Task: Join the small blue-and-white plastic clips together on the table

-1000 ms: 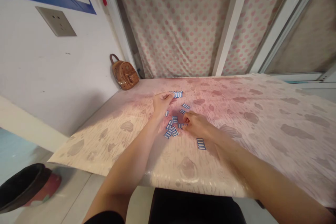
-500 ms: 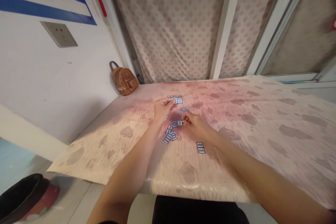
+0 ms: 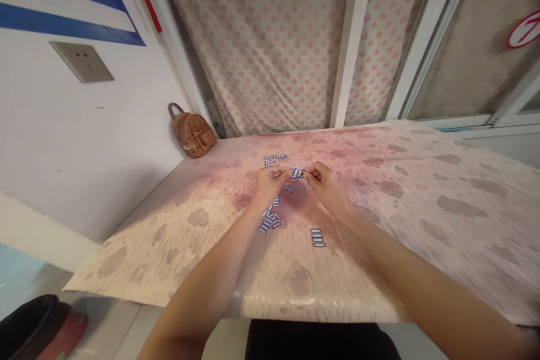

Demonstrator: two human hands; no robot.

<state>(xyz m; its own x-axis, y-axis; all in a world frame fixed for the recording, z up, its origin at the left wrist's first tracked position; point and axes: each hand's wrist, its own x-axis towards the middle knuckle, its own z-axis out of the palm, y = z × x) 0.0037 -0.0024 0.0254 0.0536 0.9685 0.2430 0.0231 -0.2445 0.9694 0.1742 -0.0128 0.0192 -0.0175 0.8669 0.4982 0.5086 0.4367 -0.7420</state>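
Note:
Between my hands, above the table, is a small flat blue-and-white striped piece (image 3: 298,173). My left hand (image 3: 270,184) pinches its left end with thumb and fingers. At its right end, the fingertips of my right hand (image 3: 327,183) are closed on it too. Just below lies a similar loose piece (image 3: 289,188). An overlapping pile of striped pieces (image 3: 270,220) sits nearer me, partly behind my left wrist. One striped piece (image 3: 318,238) lies apart, left of my right forearm. Beyond my left hand, several pieces (image 3: 270,157) are set in short rows.
A patterned cloth covers the table (image 3: 202,270). A small brown backpack (image 3: 194,135) leans on the wall at the back left. Dotted curtains (image 3: 270,45) hang behind the table. A dark-rimmed bin (image 3: 46,326) stands on the floor at the lower left.
My right hand has moved up from the pieces near the pile to meet my left hand. Both now grip a striped piece. The view has shifted slightly.

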